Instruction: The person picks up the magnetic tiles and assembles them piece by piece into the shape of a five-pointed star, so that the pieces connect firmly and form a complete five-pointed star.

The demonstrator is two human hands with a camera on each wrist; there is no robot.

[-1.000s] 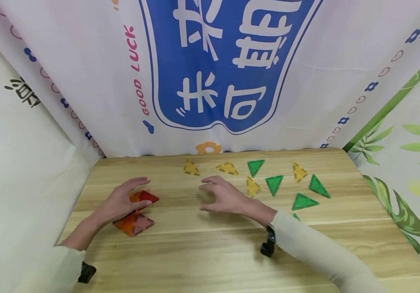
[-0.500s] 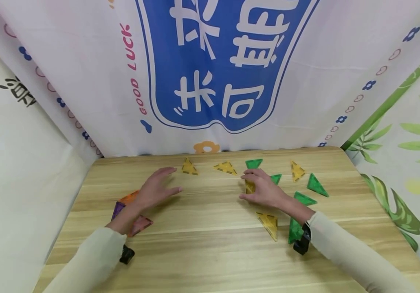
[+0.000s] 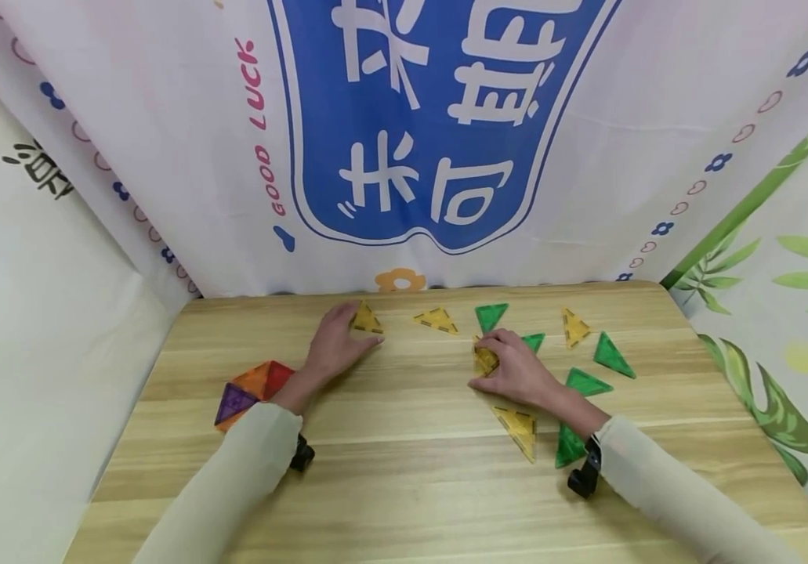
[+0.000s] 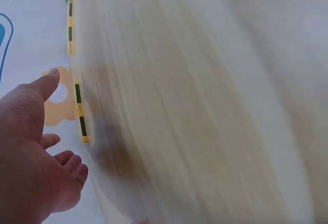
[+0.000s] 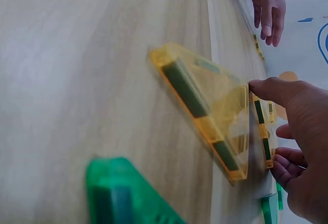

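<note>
Left hand (image 3: pixel 335 345) lying flat on the desk (image 3: pixel 404 486), fingers relaxed and spread, fingertips touching the near edge of a yellow triangle tile (image 3: pixel 367 319) at the far side. Right hand (image 3: pixel 512 368) curling over a second yellow triangle tile (image 3: pixel 484 359), thumb and fingers pinching its edges, tile tilting slightly off the wood in the right wrist view. Lying flat just in front of that hand, a third yellow tile (image 3: pixel 518 427), with a green triangle tile (image 3: pixel 569 446) beside the wrist. Sitting between the two hands near the back edge, another yellow triangle (image 3: pixel 436 319). Resting well left, beside the left sleeve, a joined cluster of orange, red and purple tiles (image 3: pixel 251 385). Left wrist view blurring too much for detail.
</note>
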